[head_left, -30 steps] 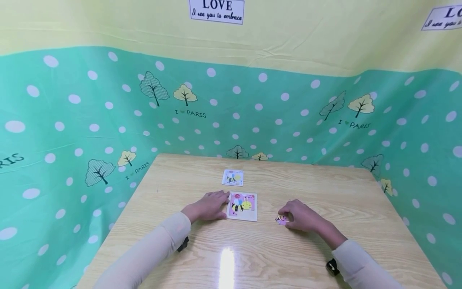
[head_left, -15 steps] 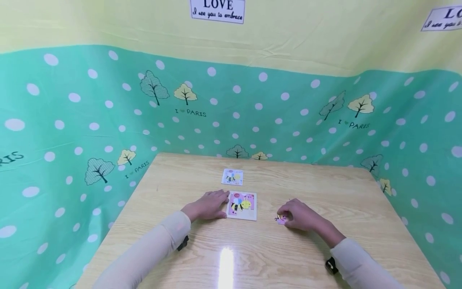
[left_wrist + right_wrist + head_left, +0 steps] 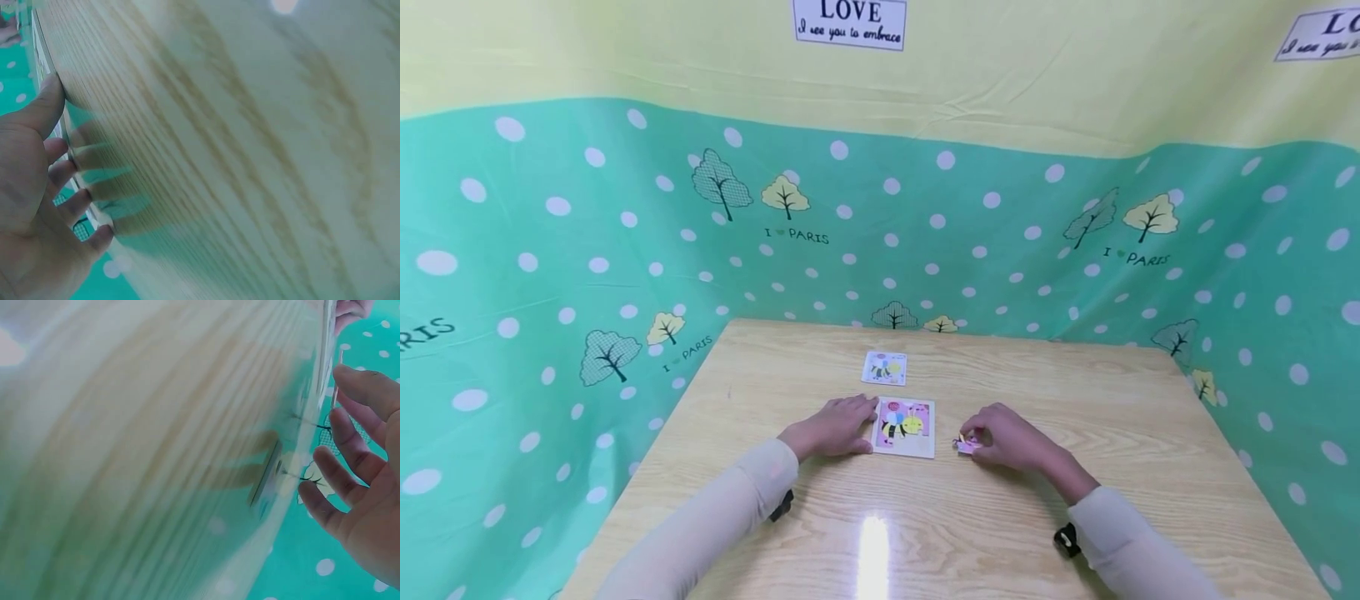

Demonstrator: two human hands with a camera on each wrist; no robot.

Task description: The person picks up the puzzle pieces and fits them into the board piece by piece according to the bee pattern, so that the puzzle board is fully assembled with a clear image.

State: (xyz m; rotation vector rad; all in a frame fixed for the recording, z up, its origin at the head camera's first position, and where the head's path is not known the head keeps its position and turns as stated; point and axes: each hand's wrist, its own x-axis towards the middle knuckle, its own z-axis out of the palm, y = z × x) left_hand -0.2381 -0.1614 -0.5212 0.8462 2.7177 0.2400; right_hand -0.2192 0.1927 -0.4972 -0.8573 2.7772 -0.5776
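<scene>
On a wooden counter (image 3: 1075,400), the person's right hand (image 3: 1011,439) pinches a small pink puzzle piece (image 3: 966,445) at its fingertips, just right of a square puzzle board (image 3: 904,427). The left hand (image 3: 835,427) lies flat with relaxed fingers, grasping nothing, touching the board's left edge. Beyond the board lies a small picture card (image 3: 884,367); behind it hangs a green dotted cloth (image 3: 1000,242).

Cream sleeves (image 3: 730,508) (black wrist straps (image 3: 1064,540)).
</scene>
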